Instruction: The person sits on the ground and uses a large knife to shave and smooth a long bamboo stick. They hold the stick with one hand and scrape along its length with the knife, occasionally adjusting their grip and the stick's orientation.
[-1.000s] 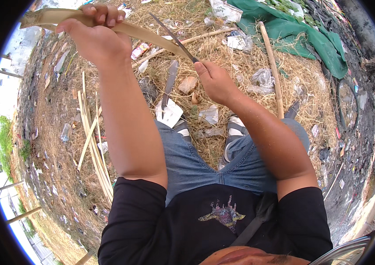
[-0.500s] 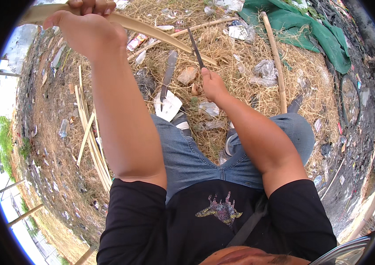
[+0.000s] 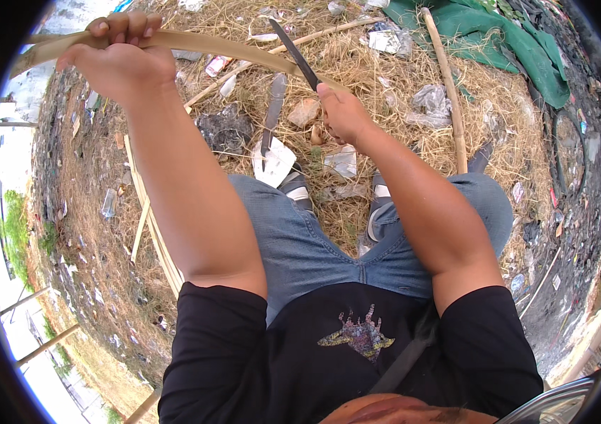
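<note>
My left hand point(image 3: 125, 60) is raised at the upper left, its fingers wrapped round a long pale bamboo strip point(image 3: 219, 46). The strip bows to the right and slopes down toward my right hand point(image 3: 345, 116). That hand grips a dark-bladed knife point(image 3: 292, 53), its handle hidden in my fist. The blade points up and to the left and crosses the strip near its right end; whether it cuts in, I cannot tell. Below them, a second broad blade point(image 3: 273, 106) lies on the dry straw, its narrow end over a white flat piece point(image 3: 273, 164) by my shoe.
A bundle of thin bamboo strips point(image 3: 150, 219) lies left of my legs. To the right, a bamboo pole point(image 3: 446, 88) rests on the straw near a clear plastic bag point(image 3: 430, 106). Green sheeting point(image 3: 491, 44) spreads at the far right. A stone point(image 3: 304, 112) and scattered litter are around.
My left hand has shifted left and slightly down with the strip. The knife has tilted further left and now lies across the strip.
</note>
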Motion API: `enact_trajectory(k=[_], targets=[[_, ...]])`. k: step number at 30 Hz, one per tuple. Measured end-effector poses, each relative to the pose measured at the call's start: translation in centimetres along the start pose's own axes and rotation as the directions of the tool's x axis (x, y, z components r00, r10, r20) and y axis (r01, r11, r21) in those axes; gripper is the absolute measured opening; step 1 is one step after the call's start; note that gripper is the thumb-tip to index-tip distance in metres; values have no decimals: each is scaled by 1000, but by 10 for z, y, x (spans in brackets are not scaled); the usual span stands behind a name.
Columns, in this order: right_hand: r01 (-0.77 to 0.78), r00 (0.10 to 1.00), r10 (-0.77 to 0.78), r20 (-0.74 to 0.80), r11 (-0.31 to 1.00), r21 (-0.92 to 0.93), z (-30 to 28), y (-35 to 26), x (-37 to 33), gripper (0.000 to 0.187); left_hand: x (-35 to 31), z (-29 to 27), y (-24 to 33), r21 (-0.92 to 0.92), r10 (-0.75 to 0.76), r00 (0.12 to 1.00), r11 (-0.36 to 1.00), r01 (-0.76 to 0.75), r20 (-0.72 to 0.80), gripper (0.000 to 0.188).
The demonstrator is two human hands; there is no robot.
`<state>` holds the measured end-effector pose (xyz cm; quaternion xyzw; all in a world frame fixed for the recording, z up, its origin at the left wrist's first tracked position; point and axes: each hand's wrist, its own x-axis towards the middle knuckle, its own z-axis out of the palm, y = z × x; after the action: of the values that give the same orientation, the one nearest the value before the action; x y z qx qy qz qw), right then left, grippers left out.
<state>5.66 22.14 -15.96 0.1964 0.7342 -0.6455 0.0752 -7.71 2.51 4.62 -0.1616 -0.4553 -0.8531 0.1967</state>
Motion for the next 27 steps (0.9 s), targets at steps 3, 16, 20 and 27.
enact_trajectory(k=[3,16,20,27], targets=[[300,953,-301,-12,952,-65,7,-6,-1,57,13,-8,8,-47,-46,977,997,57,210,65],[242,963,-237,-128,970,21,32,47,9,54,13,0,1,-42,-47,969,997,59,243,69],[-243,966,227,-122,959,-143,11,76,16,58,-5,25,4,54,28,999,998,-30,33,64],[260,951,-266,-159,964,-57,37,29,-6,50,-11,27,-1,96,72,996,993,-68,-43,58]])
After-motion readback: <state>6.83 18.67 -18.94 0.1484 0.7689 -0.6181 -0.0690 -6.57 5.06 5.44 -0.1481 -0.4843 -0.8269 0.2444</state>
